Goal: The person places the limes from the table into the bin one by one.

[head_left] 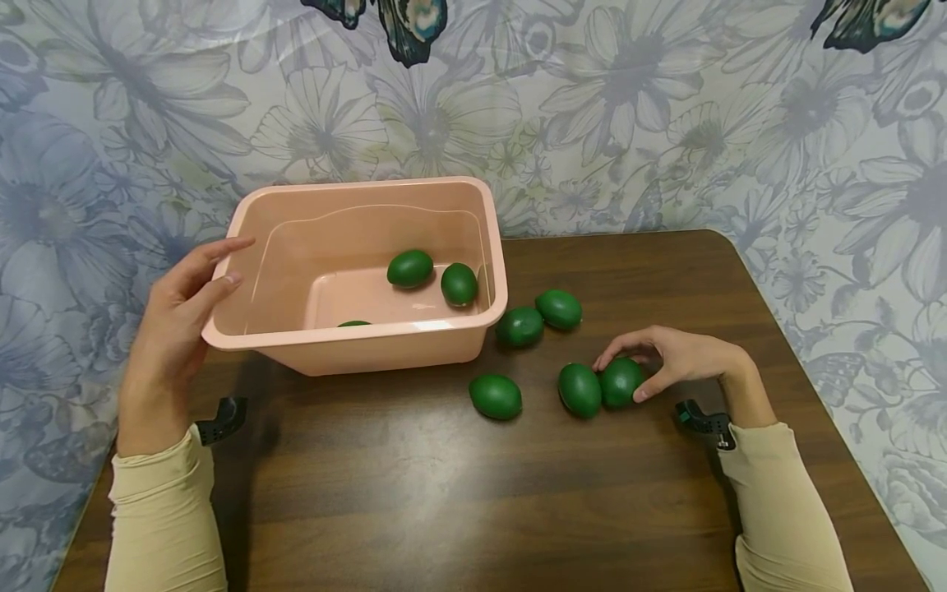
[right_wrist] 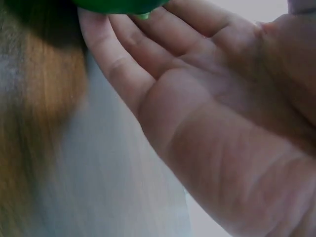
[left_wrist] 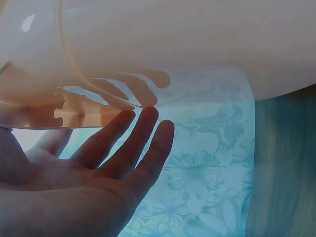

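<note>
My left hand [head_left: 168,337] grips the left end of a pink plastic tub [head_left: 370,339], with the thumb over its rim and other fingers against the outer wall in the left wrist view. Inside the tub lie two smooth green limes [head_left: 410,269], and the top of a third peeks over the front wall. On the right, my right hand [head_left: 684,359] holds a lime [head_left: 620,381] between thumb and fingers, low over the table. Another lime [head_left: 579,390] sits right beside it. In the right wrist view only the underside of the held lime [right_wrist: 123,5] shows.
Two limes [head_left: 520,327] lie close together by the tub's right end, and a single lime [head_left: 496,396] rests in front of it. The brown wooden table [head_left: 414,493] meets a flower-patterned wall covering [head_left: 592,123] at the back.
</note>
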Motion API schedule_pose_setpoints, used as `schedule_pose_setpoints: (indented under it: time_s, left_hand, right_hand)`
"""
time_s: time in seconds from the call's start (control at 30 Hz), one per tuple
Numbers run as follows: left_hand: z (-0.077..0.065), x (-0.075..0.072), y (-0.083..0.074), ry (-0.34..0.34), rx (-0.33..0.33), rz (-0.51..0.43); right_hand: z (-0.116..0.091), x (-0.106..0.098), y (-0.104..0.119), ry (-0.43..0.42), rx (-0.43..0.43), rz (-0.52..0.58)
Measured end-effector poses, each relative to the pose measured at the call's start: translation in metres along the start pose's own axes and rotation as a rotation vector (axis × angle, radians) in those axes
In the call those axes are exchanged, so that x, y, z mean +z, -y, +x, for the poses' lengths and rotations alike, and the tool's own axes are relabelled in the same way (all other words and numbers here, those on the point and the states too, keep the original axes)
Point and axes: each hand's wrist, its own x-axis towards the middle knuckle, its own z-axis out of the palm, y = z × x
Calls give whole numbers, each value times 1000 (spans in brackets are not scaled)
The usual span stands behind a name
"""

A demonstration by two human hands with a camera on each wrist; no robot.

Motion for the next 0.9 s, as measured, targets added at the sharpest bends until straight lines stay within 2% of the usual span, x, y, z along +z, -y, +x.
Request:
schedule_pose_setpoints:
  time_s: [0.3, 0.5, 0.77, 0.9]
  left_hand:
    - [0, 0, 0, 1, 2, -1]
    - [-1, 0, 0, -1, 0, 0]
    - [-1, 0, 0, -10, -10, 17]
    - [0, 0, 0, -5, -9, 12]
  right_hand:
    - [-1, 0, -4, -65, 9, 26]
    - [-3, -3, -2, -108, 10, -20]
    - [-4, -5, -6, -118, 14, -36]
    - [-3, -5, -7, -158, 27, -57]
